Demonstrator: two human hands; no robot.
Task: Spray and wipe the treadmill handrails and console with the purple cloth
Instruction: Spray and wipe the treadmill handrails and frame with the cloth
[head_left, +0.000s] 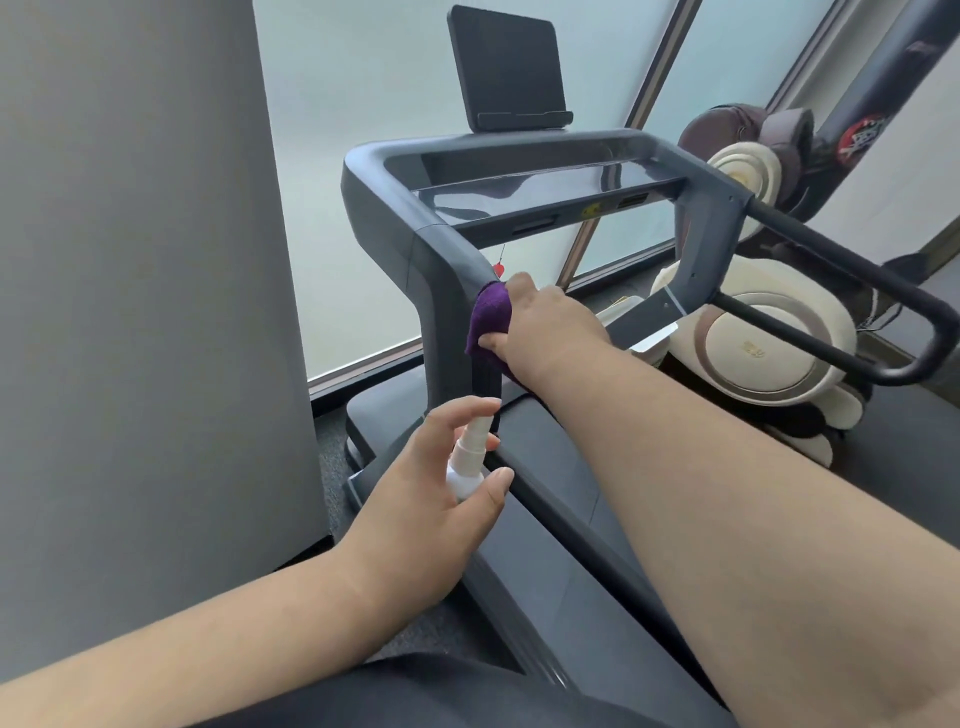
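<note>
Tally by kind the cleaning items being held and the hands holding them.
Purple cloth: 1, pressed on the near handrail by the right hand
Spray bottle: 1, in the left hand
Hands: 2
Total: 4

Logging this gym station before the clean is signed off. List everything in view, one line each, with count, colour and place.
treadmill: one, dark grey, centre
console: one, dark and glossy, across the frame's top
screen: one, black, standing above the console
left handrail: one, black, under the cloth
right handrail: one, black, right side
cloth: one, purple, wrapped on the left handrail
spray bottle: one, white, low centre
massage chair: one, cream and brown, right of the treadmill
pillar: one, grey, left
left hand: holds the spray bottle
right hand: presses the cloth on the handrail
</note>
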